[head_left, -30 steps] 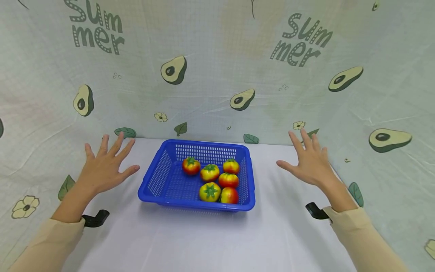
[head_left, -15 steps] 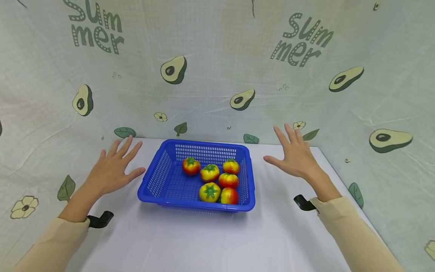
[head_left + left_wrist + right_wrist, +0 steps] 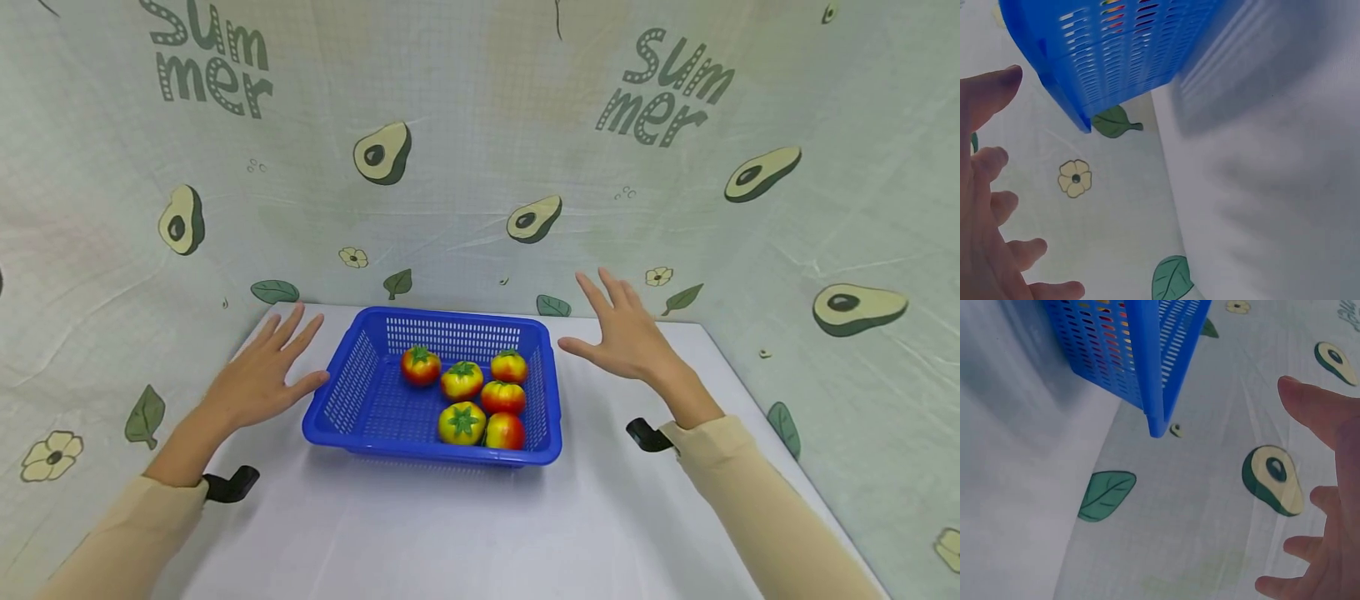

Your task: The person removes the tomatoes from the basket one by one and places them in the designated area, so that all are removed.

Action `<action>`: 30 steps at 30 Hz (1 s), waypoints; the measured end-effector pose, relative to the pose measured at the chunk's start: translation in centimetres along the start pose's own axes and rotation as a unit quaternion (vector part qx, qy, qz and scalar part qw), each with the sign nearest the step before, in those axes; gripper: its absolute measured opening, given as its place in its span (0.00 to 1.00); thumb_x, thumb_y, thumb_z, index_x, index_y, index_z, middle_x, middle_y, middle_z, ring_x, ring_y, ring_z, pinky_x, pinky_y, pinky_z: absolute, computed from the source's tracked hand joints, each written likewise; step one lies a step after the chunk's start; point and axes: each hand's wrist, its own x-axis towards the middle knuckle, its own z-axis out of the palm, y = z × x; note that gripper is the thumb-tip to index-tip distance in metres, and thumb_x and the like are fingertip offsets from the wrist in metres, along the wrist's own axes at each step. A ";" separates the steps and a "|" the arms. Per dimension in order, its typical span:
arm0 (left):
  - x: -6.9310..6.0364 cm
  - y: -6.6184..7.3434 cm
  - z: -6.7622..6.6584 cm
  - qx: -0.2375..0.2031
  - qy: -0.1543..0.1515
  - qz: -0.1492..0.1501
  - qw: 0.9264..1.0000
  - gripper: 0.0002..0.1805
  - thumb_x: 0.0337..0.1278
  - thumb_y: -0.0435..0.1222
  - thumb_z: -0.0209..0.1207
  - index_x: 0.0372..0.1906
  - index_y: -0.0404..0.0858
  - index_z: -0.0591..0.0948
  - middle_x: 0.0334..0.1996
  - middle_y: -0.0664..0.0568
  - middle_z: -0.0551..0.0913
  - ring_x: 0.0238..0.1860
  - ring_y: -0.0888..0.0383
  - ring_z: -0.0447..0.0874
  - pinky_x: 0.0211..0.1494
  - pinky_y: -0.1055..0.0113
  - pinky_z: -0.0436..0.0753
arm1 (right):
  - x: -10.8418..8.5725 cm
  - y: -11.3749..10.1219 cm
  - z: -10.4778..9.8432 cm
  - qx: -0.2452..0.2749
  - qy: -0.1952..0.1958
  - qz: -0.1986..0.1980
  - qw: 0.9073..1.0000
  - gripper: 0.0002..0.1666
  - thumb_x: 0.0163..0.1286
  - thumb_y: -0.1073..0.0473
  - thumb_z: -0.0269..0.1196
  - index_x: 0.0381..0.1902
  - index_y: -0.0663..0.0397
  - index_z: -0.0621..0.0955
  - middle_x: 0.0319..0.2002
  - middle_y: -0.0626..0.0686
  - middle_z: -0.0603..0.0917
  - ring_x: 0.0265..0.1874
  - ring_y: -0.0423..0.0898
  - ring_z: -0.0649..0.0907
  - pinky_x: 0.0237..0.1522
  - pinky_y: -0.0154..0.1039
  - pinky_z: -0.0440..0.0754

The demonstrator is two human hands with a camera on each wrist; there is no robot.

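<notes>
A blue plastic basket (image 3: 360, 444) with slotted walls stands on the white table. Several red-and-yellow tomatoes (image 3: 504, 398) with green tops lie in it, mostly toward its right half. My left hand (image 3: 258, 379) is held beside the basket's left side, fingers spread, holding nothing. To the right of the basket, my right hand (image 3: 630, 337) hovers with spread fingers and thumb toward the rim, also holding nothing. Both wrist views show a gap between the hand and the blue basket wall (image 3: 1122, 62). Only some red and yellow shows through the slots there.
The white tabletop (image 3: 450, 533) extends in front of and beside the basket. A pale cloth (image 3: 465, 100) printed with avocados, leaves and lettering hangs behind the table and along both sides. Black wrist mounts (image 3: 232, 484) sit at each sleeve cuff.
Both hands have moved inward toward the basket, the left hand rightward and the right hand leftward and slightly farther away. The basket and tomatoes have stayed in place.
</notes>
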 end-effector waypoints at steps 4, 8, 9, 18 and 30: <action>0.1 0.3 0.2 -0.025 -0.018 -0.016 0.999 0.51 0.73 0.58 0.60 0.88 0.47 0.47 0.86 0.35 0.42 0.81 0.21 0.44 0.64 0.15 0.62 | 0.7 -0.6 0.2 0.012 -0.005 -0.007 1.000 0.63 0.69 0.31 0.68 0.88 0.42 0.48 0.87 0.63 0.44 0.82 0.72 0.50 0.69 0.82 0.61; 0.3 0.6 0.4 -0.061 -0.020 -0.019 0.998 0.52 0.72 0.55 0.62 0.88 0.45 0.47 0.86 0.34 0.42 0.81 0.22 0.45 0.66 0.16 0.61 | 1.4 -1.5 0.4 0.020 -0.011 -0.016 1.000 0.62 0.69 0.32 0.68 0.88 0.39 0.48 0.87 0.62 0.45 0.83 0.71 0.51 0.66 0.82 0.66; 0.4 0.6 0.4 -0.070 -0.019 -0.019 0.997 0.52 0.72 0.54 0.63 0.88 0.45 0.48 0.86 0.34 0.43 0.81 0.22 0.46 0.68 0.17 0.59 | 1.6 -1.7 0.5 0.023 -0.013 -0.019 0.999 0.62 0.69 0.32 0.69 0.88 0.39 0.49 0.87 0.62 0.45 0.83 0.71 0.51 0.66 0.82 0.67; 0.6 1.0 0.7 -0.131 -0.030 -0.027 0.991 0.51 0.72 0.50 0.65 0.87 0.43 0.50 0.86 0.35 0.43 0.80 0.22 0.51 0.69 0.19 0.62 | 3.3 -4.0 0.8 0.035 -0.025 -0.044 0.998 0.61 0.67 0.33 0.70 0.88 0.39 0.52 0.87 0.61 0.47 0.82 0.70 0.53 0.66 0.79 0.70; 0.7 0.8 1.7 -0.228 -0.042 -0.014 0.973 0.46 0.74 0.47 0.64 0.86 0.40 0.54 0.85 0.31 0.45 0.75 0.21 0.63 0.56 0.35 0.85 | 5.2 -6.6 1.4 0.060 -0.049 -0.062 0.995 0.59 0.67 0.35 0.71 0.87 0.38 0.55 0.86 0.60 0.51 0.81 0.70 0.59 0.67 0.77 0.70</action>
